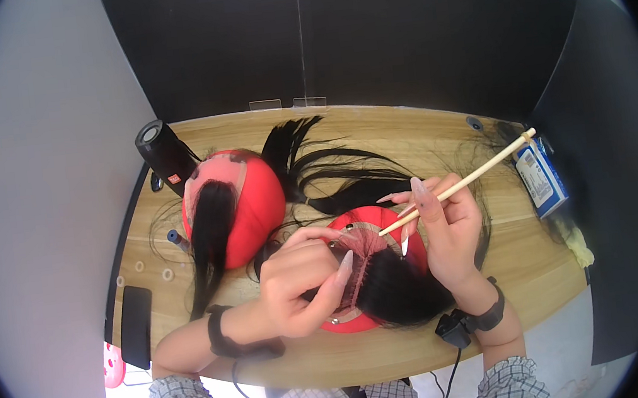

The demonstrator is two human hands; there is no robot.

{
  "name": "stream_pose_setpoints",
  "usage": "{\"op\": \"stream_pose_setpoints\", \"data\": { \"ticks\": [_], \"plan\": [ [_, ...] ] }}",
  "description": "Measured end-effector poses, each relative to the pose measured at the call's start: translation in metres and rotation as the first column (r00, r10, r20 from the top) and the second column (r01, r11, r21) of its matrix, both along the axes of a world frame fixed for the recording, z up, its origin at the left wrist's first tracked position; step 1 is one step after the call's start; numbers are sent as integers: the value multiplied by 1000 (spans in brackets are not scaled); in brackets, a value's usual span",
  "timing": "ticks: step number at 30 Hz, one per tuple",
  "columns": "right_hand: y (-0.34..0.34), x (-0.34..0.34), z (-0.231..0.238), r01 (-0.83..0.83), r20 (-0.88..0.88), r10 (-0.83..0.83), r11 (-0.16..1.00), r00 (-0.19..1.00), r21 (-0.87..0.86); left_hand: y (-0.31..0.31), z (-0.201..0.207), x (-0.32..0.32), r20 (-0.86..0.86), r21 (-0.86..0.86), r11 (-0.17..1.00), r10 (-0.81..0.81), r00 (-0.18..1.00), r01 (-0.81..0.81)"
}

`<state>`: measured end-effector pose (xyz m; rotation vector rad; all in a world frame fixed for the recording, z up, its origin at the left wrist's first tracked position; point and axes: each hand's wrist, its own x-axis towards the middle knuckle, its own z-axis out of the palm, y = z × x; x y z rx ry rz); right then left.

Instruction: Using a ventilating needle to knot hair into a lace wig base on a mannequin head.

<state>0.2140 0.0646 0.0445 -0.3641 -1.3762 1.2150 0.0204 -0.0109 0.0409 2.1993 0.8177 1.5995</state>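
A red wig block (363,215) stands near the table's front edge, with a pale lace wig cap (370,243) pinned over it. Black hair (400,291) hangs from the cap toward the right front. Between the fingers of my right hand (451,235) is a thin pale wooden stick (479,171), slanting down leftward so that its tip meets the lace. My left hand (297,283) lies against the cap's left side, fingers curled in with thumb and forefinger close together. Whatever they pinch is too fine to make out. Both hands have long nails.
Left of my hands sits a second red wig block (257,205) with a partly haired cap. Loose black hair (348,184) spreads behind. A black cylindrical speaker (167,157), a phone (138,327) and a blue-white box (541,179) stand near the sides. Dark panels (394,28) enclose the table.
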Motion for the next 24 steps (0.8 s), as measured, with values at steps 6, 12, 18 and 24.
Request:
{"op": "stream_pose_setpoints", "data": {
  "ticks": [6, 12, 18, 24],
  "plan": [
    [1, 7, 1, 170, 129, -225, 926, 966, 337, -17, 18, -14, -403, 149, 968, 247, 881, -202],
    [2, 8, 8, 221, 108, -290, 880, 951, 421, -22, 41, -47, -380, -152, 928, 264, 887, -341],
    [3, 5, 12, 251, 64, -301, 879, 951, 404, -18, 63, -56, -287, 74, 727, 671, 684, -683],
    [7, 3, 19, 253, 79, -313, 871, 946, 420, -12, 85, -44, 74, -192, 909, 389, 918, -370]
  ]
}}
